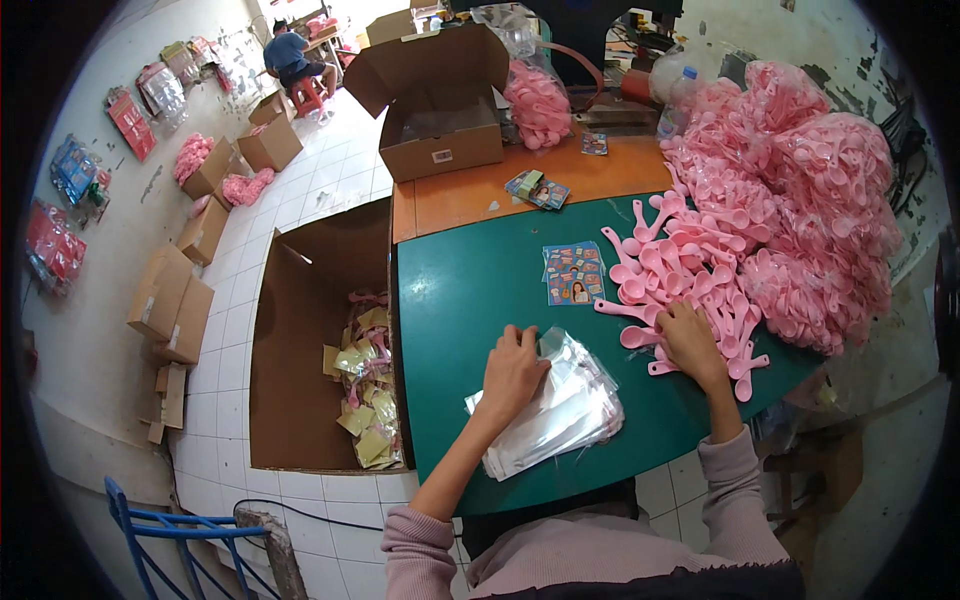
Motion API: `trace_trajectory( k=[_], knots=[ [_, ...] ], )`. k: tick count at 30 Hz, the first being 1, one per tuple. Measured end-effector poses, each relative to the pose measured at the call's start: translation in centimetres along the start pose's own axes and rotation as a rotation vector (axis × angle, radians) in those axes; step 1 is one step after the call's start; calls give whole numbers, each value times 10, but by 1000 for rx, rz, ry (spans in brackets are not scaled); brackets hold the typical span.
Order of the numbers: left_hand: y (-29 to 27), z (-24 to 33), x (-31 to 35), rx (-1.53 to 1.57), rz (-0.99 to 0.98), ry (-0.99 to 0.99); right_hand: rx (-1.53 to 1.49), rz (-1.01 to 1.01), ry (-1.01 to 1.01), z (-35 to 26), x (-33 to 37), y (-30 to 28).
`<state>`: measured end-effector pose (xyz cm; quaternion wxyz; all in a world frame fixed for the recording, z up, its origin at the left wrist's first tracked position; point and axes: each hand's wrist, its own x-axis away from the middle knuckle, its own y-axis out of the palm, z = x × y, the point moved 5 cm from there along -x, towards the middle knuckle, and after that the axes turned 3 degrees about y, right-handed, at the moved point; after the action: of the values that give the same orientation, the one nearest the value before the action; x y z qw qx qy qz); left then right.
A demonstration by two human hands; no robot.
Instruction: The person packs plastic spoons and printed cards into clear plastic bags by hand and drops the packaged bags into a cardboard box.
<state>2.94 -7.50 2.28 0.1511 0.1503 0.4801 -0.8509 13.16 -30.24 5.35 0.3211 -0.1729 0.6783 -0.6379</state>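
My left hand (pixel 514 372) rests on a stack of clear plastic bags (pixel 575 410) near the front of the green tabletop, its fingers curled and closed at the upper edge of a bag. Over a loose heap of pink plastic spoons (pixel 690 255), my right hand (pixel 690 342) points downward with fingers closed around a spoon handle; the fingertips are partly hidden. Beyond the bags lies a small pile of blue printed cards (pixel 574 274), touched by neither hand.
Large clear sacks of pink spoons (pixel 800 190) crowd the right side. Left of the table, a deep cardboard box (pixel 310 400) holds packed bags. An open carton (pixel 440 150) and bundled cards (pixel 540 189) sit on the orange surface. Another person (pixel 288 55) sits far off.
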Motion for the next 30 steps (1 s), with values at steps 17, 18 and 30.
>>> trace_trajectory(
  k=[17, 18, 30],
  knots=[
    [-16, -3, -7, 639, -262, -184, -1047, 24, -106, -58, -74, -58],
    [-16, -2, -6, 636, -295, -232, -1050, 24, -110, -59, -74, -57],
    [-16, -2, 2, 474, -427, -235, -991, 140, 164, -65, -24, -14]
  ],
)
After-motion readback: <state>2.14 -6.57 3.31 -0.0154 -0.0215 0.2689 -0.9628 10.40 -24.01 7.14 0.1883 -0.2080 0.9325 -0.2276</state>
